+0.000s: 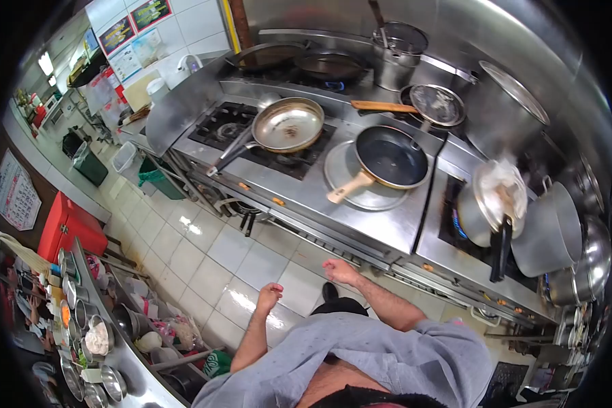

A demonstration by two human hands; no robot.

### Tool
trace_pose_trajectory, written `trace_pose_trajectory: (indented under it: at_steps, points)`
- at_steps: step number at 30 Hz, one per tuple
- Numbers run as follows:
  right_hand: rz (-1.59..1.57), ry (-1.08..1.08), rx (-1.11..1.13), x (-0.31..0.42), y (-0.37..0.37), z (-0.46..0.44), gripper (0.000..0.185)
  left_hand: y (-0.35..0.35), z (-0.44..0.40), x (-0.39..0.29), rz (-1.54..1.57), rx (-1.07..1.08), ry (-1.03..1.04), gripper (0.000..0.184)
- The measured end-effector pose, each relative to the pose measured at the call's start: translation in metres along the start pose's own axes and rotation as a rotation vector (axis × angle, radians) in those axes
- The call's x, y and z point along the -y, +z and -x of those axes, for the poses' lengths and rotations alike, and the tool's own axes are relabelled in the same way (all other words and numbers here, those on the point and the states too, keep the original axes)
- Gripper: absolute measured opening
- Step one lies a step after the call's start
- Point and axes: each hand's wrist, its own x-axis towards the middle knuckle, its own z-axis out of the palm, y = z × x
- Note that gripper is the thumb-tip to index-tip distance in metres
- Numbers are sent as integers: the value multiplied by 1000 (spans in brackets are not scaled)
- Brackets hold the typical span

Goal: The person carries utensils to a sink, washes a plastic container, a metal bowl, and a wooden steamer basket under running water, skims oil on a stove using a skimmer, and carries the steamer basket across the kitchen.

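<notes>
My left hand [270, 296] hangs half curled, my right hand [341, 270] loosely bent, both empty, black frying pan [391, 156] one o'clock of the latter.

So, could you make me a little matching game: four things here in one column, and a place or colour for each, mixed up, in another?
Things:
1. Pan with the pale wooden handle
2. Silver frying pan
3. Left hand
4. Lidded box

Places or colours:
A. On a burner grate
B. Red
C. On a round metal disc
D. Above the floor tiles

Pairs: 1-C, 2-A, 3-D, 4-B
</notes>
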Motion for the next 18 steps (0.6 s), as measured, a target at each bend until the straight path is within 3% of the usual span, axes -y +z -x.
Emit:
trace_pose_trajectory:
  at_steps: [9,11,13,15,18]
  points:
    - [68,-143,332,146,118,-185,26,-123,-5,44,152,-211,-114,17]
    - [49,-191,409,188,144,-207,27,-159,13,59,18,-246,36,20]
    - [88,-301,452,230,164,-227,27,-218,-8,158,-47,-130,-140,24]
    - [-30,-325,480,264,179,-245,26,-225,4,148,-172,-149,-230,25]
    - [-147,-441,316,329,162,-257,23,-242,-7,142,-209,-138,-337,26]
